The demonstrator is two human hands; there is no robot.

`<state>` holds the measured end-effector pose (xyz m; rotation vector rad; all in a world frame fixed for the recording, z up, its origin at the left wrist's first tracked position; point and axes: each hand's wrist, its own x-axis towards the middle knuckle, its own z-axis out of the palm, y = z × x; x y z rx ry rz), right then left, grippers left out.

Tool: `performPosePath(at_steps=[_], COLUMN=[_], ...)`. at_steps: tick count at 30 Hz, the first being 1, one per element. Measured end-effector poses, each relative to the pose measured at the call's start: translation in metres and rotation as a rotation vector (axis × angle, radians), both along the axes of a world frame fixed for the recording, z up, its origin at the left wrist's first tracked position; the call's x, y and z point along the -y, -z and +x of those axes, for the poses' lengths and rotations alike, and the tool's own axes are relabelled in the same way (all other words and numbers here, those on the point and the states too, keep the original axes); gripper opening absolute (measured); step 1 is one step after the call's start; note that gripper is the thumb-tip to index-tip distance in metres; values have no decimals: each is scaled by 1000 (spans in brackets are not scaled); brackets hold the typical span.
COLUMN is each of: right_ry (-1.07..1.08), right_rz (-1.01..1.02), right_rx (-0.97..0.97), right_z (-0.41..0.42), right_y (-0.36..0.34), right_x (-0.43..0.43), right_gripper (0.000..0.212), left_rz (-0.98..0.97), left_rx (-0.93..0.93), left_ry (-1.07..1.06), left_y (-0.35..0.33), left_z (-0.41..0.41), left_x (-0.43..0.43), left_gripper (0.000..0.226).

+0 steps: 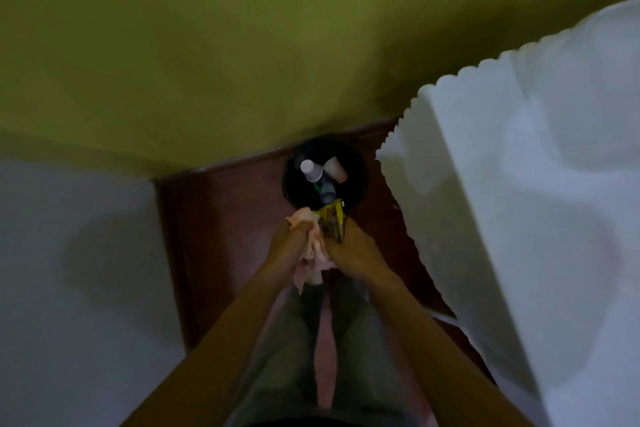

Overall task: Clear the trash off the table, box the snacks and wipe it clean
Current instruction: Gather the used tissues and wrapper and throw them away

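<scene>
A black round trash bin [356, 163] stands on the reddish floor by the wall, holding two paper cups [311, 170] and a plastic bottle [327, 189]. Just in front of the bin's near rim, my left hand [291, 239] is closed on crumpled pale pink tissues [311, 253]. My right hand [353, 250], pressed against the left, grips a crumpled yellow snack wrapper [334, 218] whose tip reaches over the bin's edge. Both forearms stretch down from the bottom of the view.
A white tablecloth [519, 184] with a scalloped edge hangs at the right, close to my right arm. A green wall [242, 45] rises behind the bin and a white surface [69, 253] fills the left. My legs stand on the narrow floor strip [214, 218].
</scene>
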<state>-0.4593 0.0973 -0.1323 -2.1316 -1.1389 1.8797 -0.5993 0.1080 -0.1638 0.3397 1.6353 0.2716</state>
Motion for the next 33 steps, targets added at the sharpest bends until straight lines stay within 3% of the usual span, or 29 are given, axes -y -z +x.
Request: performPosePath(at_steps=[3,5,9,13,16,18,22,24,30,33], right_ry=[25,49,32,-3,-49,-51,26,37,128,134], right_rz=[-38,-35,-11,-3,27,33,45,34,126,219], right_rx=[14,46,104,129,159,176,163,155,122,121], right_z=[13,24,34,38,43,47,56,58,52,45], right_y=[53,92,159,210,222,217,183,157,62,6], right_x=[-28,-48,-86,-112,-115,-108,-80,-62,-25,-17], right_gripper=[55,65,50,53,44,38,38,38,31,28], left_rz=[11,17,38,34,-15,1,-15,-9,112,195], left_rx=[-44,-61,-38,-37,-32,-61,-37,-20,3,35], left_ry=[33,4,14,28,-28,2,-42,-20,78,116], left_y=[66,90,133,187,196,195,176,138,30,-28], left_z=[3,12,32,46,48,44,22,15,12,23], left_x=[-31,-54,-104,-134,-142,-133,-104,-94,-66,-61], left_gripper=[72,67,31,49,41,27,31,40,26,32])
